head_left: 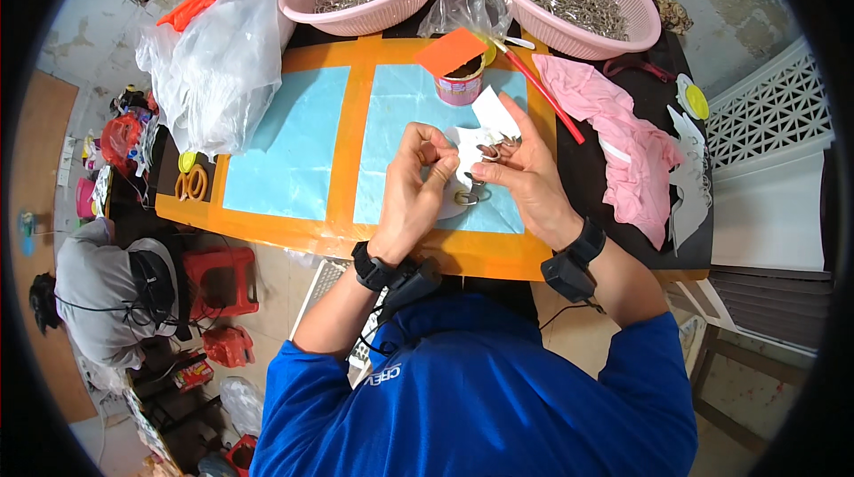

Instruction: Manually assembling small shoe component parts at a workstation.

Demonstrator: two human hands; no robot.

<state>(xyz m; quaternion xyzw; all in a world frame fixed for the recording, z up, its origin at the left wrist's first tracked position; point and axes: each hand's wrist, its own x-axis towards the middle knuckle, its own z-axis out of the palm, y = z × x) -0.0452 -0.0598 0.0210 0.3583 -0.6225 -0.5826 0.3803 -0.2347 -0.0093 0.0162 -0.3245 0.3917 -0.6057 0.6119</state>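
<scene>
Over the front part of the work board, my two hands are close together. My right hand (535, 182) is closed on a white card (491, 112), whose upper part sticks up between thumb and fingers. Small metal ring clasps (470, 196) hang at the card's lower end, and more shiny metal shows by the right fingertips. My left hand (416, 191) makes a pinch at the card's left side; whatever lies between its fingertips is too small to make out. Just beyond stands a pink tin (459, 91) with dark contents and an orange card (451, 52) on its rim.
Two pink baskets (298, 15) (647, 43) of metal clasps stand at the back. A plastic bag (222, 59) lies left, above orange-handled scissors (192, 184). Right of the board (342, 166) are a red stick (544, 93) and pink cloth (623, 144). Another person (111, 295) sits at left.
</scene>
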